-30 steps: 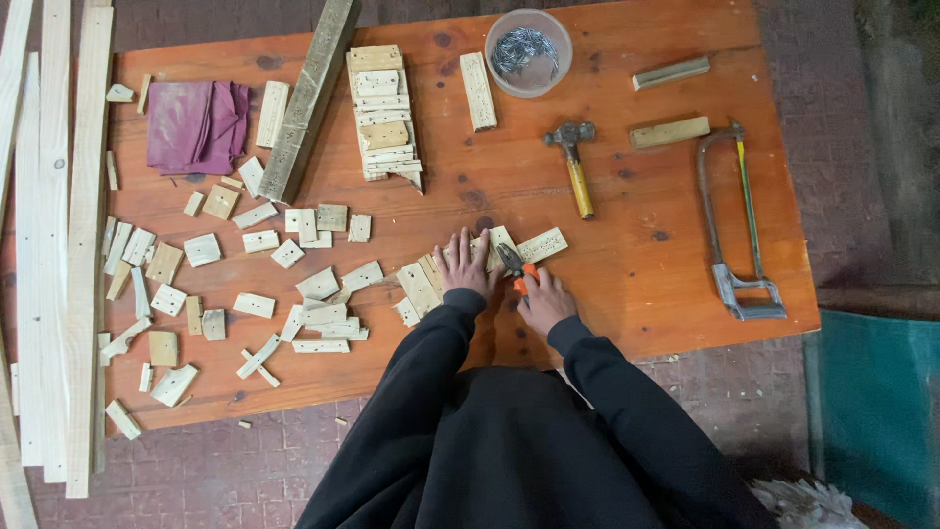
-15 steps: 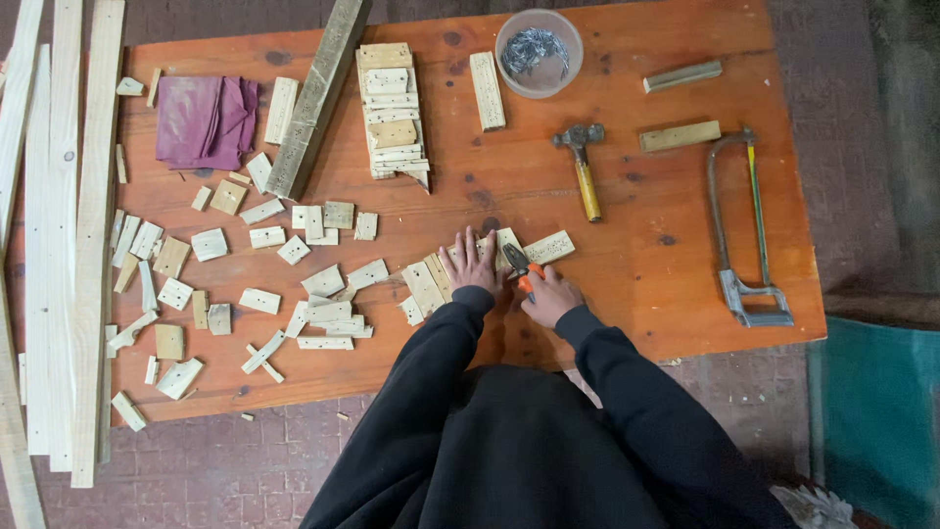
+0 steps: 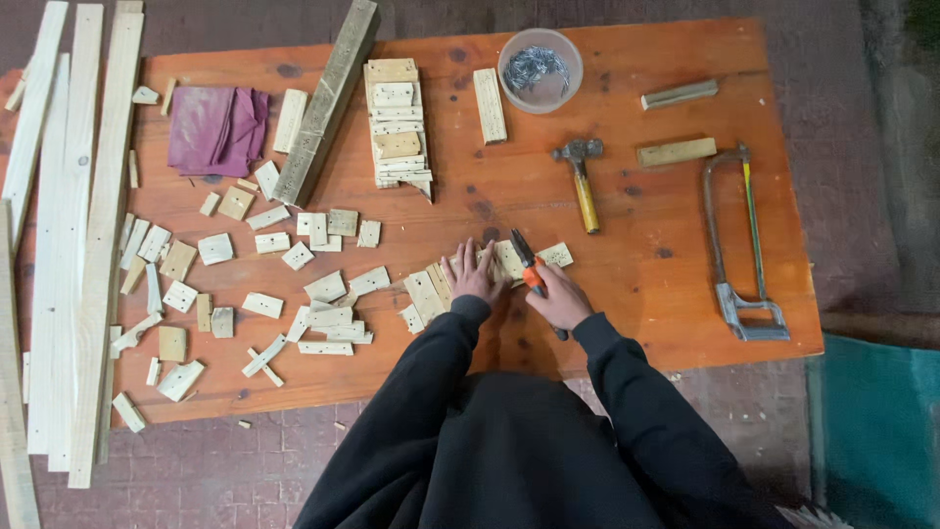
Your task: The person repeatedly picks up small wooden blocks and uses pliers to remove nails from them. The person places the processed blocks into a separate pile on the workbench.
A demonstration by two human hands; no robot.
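Closed around the orange handles of a pair of pliers [image 3: 530, 266], the right hand [image 3: 560, 297] is seen at about 6 o'clock on the orange-brown bench [image 3: 646, 245]; the dark pliers tips are pointed toward 11 o'clock onto a small wood block [image 3: 509, 259]. That block is pressed down by the left hand [image 3: 472, 275], whose fingers are spread flat, nothing being gripped. Scattered wood offcuts [image 3: 323, 294] are spread toward 9 o'clock. A hammer [image 3: 582, 178] is placed toward 12 o'clock, a hacksaw [image 3: 741, 245] toward 3 o'clock, and a bowl of nails [image 3: 540, 70] near the far edge.
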